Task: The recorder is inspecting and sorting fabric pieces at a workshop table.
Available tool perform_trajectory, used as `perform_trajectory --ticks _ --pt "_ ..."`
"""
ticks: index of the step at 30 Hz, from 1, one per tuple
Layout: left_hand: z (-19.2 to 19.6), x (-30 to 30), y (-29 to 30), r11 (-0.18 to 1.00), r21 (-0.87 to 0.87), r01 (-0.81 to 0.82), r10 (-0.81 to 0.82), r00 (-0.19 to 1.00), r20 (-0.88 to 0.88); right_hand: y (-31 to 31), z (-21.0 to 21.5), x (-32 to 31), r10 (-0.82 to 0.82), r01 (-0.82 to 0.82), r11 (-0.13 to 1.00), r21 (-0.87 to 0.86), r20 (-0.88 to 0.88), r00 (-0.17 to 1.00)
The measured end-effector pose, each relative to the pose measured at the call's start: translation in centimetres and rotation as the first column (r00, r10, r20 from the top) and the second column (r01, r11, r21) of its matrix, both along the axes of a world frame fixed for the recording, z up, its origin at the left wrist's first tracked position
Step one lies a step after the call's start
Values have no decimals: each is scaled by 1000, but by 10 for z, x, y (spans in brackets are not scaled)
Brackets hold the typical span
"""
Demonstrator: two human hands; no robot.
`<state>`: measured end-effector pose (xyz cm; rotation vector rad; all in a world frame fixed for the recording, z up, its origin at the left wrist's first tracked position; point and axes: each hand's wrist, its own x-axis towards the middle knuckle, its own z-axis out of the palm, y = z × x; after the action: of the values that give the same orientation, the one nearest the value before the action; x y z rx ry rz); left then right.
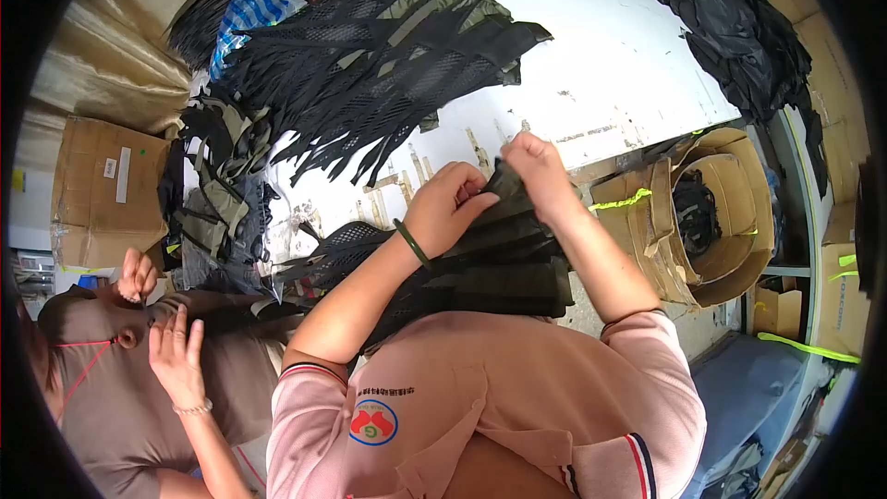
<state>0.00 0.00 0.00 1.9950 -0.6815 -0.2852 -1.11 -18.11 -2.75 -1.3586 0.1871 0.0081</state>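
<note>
Over the near edge of the white table, my left hand (448, 208) pinches the edge of a dark olive and black fabric piece (517, 212). Beside it, slightly farther off, my right hand (540, 171) is closed with fingertips together on the top corner of the same piece. A green bangle (412, 242) circles my left wrist. Below my hands, more dark fabric pieces (499, 288) lie layered against my front, and black mesh (344, 254) extends to the left. My fingers partly hide the gripped edge.
Black mesh and olive strips (397, 65) are heaped on the white table (601, 65). Black fabric (730, 28) hangs at the far right. An open cardboard box (730, 152) stands right, another box (111, 189) left. A co-worker's hands (176, 351) are at lower left.
</note>
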Motion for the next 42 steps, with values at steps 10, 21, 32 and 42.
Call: perform_trajectory --ticks 10,21,32,42 --pt "7 15 4 878 -458 -136 -124 861 -493 -19 22 -32 465 -409 822 396 -51 884" --pt "19 14 1 929 -369 -4 -175 876 -450 -3 5 -38 146 -111 941 -319 88 985" --pt "15 17 1 974 -165 -152 2 742 -671 -3 30 -32 345 -282 871 -403 90 934" --pt "14 22 88 953 211 217 -162 955 -249 -97 58 -41 -212 209 977 37 151 966"
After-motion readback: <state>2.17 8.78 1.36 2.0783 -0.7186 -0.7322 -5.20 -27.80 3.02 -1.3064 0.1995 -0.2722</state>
